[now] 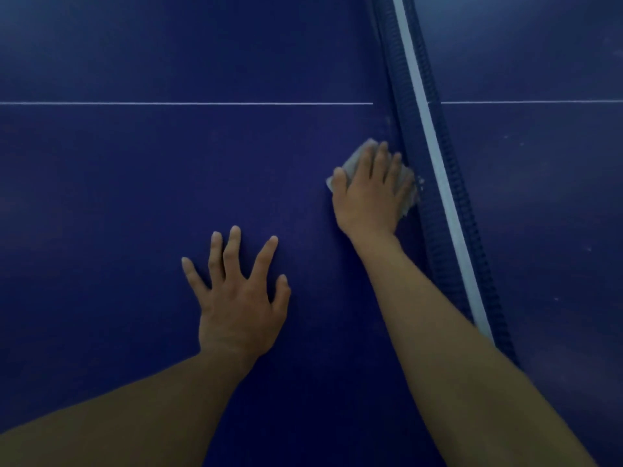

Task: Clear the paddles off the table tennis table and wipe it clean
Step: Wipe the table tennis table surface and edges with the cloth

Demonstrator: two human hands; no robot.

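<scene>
On the blue table (118, 180), just beside the net (435, 156), the right hand (369, 193) lies flat on a grey cloth (354, 160) with fingers straight, pressing it to the surface. The left hand (236, 308) rests on bare table, fingers spread, gripping nothing, apart from the cloth. A white line (168, 103) crosses the table beyond both hands.

Left grip (236, 308) splayed flat (right grip (369, 193) flat too).

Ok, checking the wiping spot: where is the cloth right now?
In the head view, right of centre: the cloth lies under the right hand on the table, beside the net.
</scene>
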